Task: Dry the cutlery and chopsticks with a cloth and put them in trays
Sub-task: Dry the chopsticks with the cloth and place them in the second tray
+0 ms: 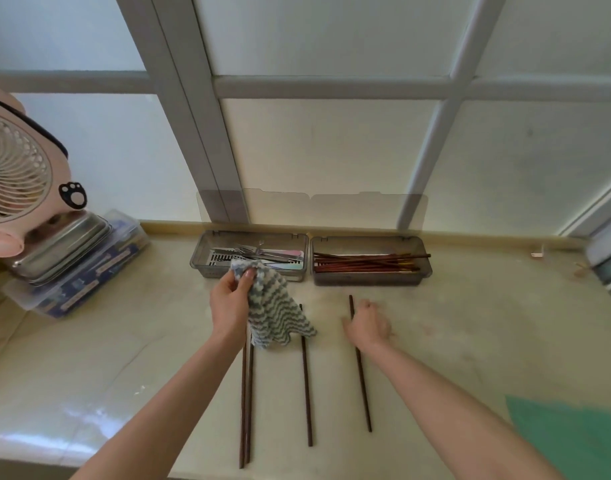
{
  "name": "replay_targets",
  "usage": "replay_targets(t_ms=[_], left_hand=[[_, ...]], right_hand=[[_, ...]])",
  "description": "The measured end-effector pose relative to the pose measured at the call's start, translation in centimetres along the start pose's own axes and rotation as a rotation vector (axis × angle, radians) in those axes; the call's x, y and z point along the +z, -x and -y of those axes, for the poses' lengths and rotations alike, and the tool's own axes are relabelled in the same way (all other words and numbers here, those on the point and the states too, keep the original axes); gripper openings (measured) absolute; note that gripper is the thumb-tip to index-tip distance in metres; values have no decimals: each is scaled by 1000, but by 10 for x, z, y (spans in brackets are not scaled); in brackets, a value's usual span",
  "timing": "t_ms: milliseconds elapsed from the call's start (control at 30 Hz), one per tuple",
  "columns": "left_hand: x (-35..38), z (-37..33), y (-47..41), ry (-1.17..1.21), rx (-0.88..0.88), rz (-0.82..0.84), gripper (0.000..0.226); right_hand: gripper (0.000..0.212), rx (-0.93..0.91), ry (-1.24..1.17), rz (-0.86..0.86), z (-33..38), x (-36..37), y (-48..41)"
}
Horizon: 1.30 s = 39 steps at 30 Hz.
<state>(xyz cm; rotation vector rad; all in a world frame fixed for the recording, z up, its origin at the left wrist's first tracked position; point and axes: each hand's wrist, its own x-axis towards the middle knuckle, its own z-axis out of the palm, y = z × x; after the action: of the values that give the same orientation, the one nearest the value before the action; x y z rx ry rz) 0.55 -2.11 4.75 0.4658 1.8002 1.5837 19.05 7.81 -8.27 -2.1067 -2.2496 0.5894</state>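
Observation:
My left hand (229, 301) grips a grey-and-white zigzag cloth (279, 308) by its top, and the cloth hangs just in front of the left tray (207, 271), which holds forks and other cutlery (262, 254). The right tray (366, 279) holds a bundle of reddish chopsticks (366, 263). Several dark chopsticks lie lengthwise on the counter: a pair (246, 403) under my left forearm, one in the middle (306, 386), one on the right (363, 382). My right hand (368, 323), blurred, lies over the upper part of the right one, thumb left of it, fingers loosely spread.
A pink desk fan (16, 174) stands at the far left on a metal tray and a stack of clear plastic boxes (79, 271). Both trays' clear lids (311, 207) lean open against the frosted window. A green object (570, 441) sits at the lower right corner.

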Motion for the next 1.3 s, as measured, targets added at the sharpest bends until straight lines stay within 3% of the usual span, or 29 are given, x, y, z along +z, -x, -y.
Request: replay_targets(t_ms=[100, 367, 667, 933, 1067, 1100, 1167, 1200, 1300], left_hand=[[-4, 1, -1, 37, 49, -91, 14], [-21, -3, -7, 100, 103, -231, 22], [-40, 5, -2, 87, 81, -172, 22], [-44, 7, -1, 86, 71, -152, 18], [-44, 5, -1, 99, 62, -133, 18], [-44, 6, -1, 99, 59, -128, 19], [-43, 7, -1, 96, 53, -122, 22], [-43, 8, -2, 95, 51, -128, 23], [-45, 7, -5, 122, 73, -211, 24]], right_hand=[[32, 58, -8, 76, 6, 13, 14], [17, 105, -371, 266, 55, 14, 25], [27, 22, -225, 218, 82, 44, 39], [21, 47, -302, 240, 79, 42, 41], [3, 76, -392, 285, 71, 41, 36], [10, 75, -405, 287, 69, 38, 35], [13, -5, -411, 258, 69, 28, 33], [5, -101, -378, 234, 68, 23, 32], [20, -493, -90, 360, 72, -1, 41]])
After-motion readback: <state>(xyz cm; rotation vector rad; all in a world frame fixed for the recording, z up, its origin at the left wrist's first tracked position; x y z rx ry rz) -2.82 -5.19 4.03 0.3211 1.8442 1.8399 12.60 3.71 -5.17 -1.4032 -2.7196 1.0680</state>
